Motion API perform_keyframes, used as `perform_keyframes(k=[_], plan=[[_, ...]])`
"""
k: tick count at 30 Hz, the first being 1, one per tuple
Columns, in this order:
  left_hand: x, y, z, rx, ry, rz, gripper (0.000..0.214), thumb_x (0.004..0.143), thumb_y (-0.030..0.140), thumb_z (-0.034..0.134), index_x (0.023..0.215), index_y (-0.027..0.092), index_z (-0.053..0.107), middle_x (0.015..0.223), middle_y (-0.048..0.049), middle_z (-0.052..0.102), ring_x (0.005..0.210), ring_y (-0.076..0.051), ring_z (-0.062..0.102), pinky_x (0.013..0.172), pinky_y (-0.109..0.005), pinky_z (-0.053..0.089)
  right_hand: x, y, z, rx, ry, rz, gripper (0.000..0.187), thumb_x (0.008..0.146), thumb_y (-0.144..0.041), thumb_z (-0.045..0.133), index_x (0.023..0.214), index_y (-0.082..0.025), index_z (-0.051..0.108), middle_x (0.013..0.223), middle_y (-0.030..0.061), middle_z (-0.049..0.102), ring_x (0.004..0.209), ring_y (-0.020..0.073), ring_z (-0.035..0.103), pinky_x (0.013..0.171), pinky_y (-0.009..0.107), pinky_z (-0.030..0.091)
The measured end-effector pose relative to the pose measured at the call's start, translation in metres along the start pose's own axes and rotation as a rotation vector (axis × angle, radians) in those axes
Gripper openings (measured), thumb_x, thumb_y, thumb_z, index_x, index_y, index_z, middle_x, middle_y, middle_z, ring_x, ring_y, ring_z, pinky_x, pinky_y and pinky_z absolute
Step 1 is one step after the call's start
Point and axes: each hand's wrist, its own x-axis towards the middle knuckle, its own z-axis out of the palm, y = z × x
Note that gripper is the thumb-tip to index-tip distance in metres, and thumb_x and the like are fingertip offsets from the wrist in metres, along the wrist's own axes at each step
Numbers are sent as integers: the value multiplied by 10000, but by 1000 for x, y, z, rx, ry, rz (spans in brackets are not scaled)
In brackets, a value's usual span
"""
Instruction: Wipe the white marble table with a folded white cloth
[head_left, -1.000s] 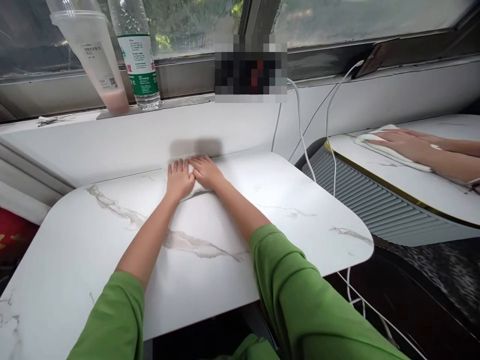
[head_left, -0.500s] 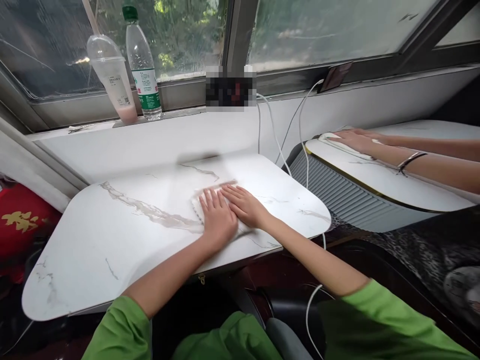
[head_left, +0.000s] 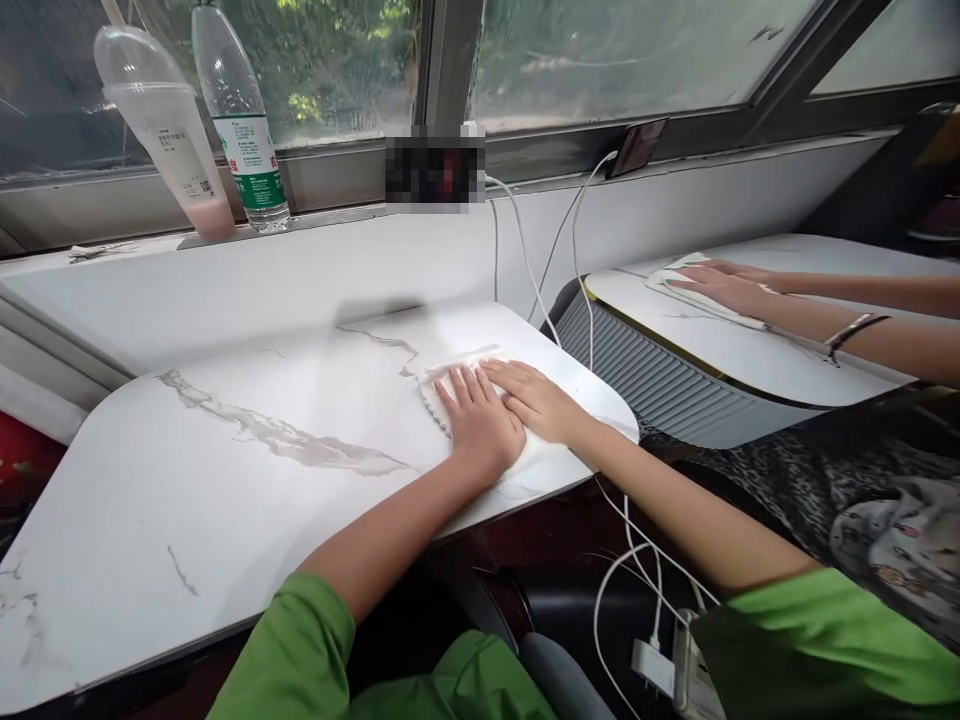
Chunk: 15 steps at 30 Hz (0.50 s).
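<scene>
A pale cloth lies flat on a white marble-patterned tabletop, towards its right end. My left hand presses on the cloth with its fingers stretched out and slightly spread. Beside it, my right hand also rests flat on the cloth, fingers extended, its fingertips close to my left hand. The palms hide much of the cloth.
On the windowsill stand a plastic cup with pink liquid and a bottle. White cables hang behind the table's right end. At right, another person's hands rest on a cloth on a second table.
Both my hands and the cloth have slid to the right across the tabletop. The view has shifted, and the other person's hands have moved slightly along their table.
</scene>
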Motion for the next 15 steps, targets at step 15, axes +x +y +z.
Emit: perform_keyframes(k=[15], plan=[[151, -120, 2, 47, -34, -84, 579, 952, 267, 220, 1492, 66, 274, 1556, -117, 294, 1442, -263, 227, 1192, -497, 105, 190, 41, 49, 19, 56, 24, 515, 827, -155, 352, 1296, -99, 558, 1366, 125, 564, 1262, 256, 490, 1067, 402, 350]])
